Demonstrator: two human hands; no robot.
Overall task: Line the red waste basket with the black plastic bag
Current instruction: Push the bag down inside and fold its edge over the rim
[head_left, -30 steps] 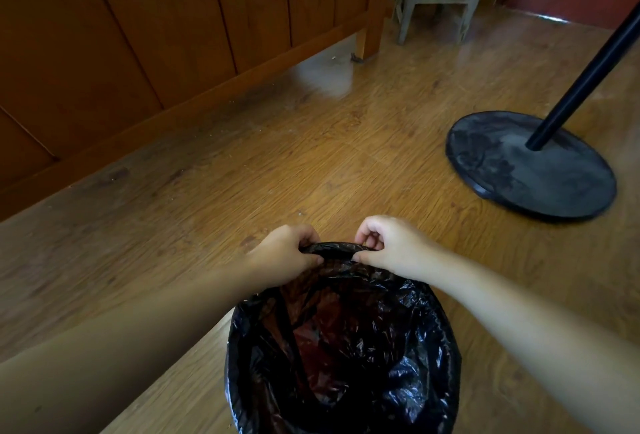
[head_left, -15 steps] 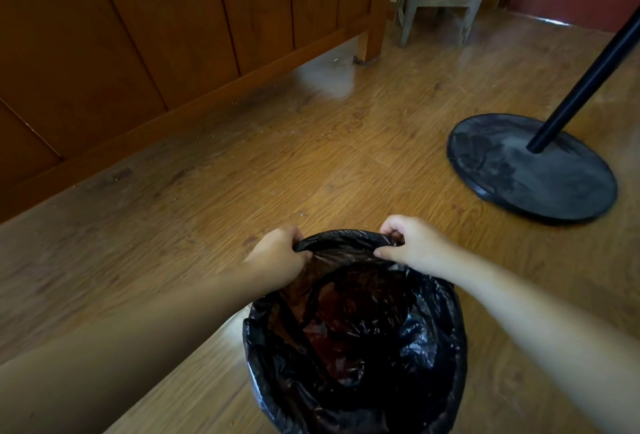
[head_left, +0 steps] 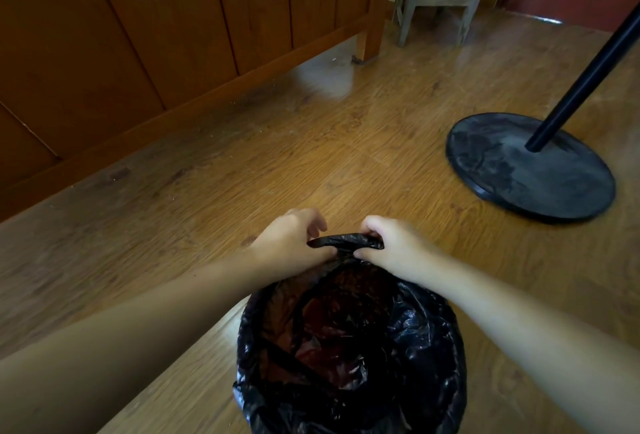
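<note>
My worry is the thin black plastic bag [head_left: 349, 347] tearing, or its draped edge slipping off the near rim, if I pull the bunched far edge too hard. The bag sits inside the red waste basket [head_left: 313, 307], on the wood floor [head_left: 311, 149]. My left hand [head_left: 294, 243] and right hand [head_left: 394, 243] reach forward, close together, each pinching that rolled edge at the far rim.
</note>
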